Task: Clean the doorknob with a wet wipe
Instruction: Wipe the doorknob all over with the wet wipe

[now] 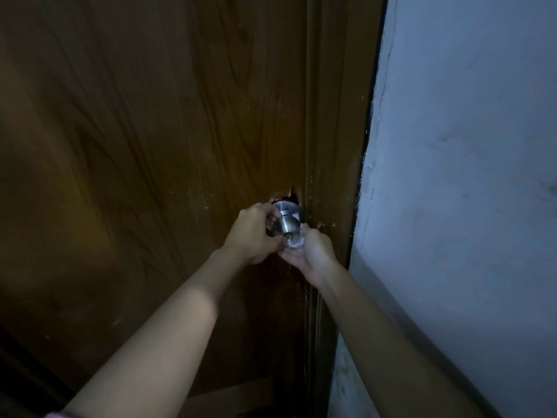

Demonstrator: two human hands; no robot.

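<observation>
A round silver doorknob (pixel 287 229) with a keyhole in its face sticks out of a brown wooden door (pixel 150 146). My left hand (pixel 251 233) grips the knob's left side, fingers curled around it. My right hand (pixel 313 251) cups the knob's right and lower side, pressing a white wet wipe (pixel 298 241) against the metal. Only a small crumpled part of the wipe shows between my right fingers and the knob. The wood around the knob's base plate is chipped.
The brown door frame (pixel 334 146) runs just right of the knob. A pale painted wall (pixel 467 176) with cracked plaster at its edge fills the right side. The scene is dim.
</observation>
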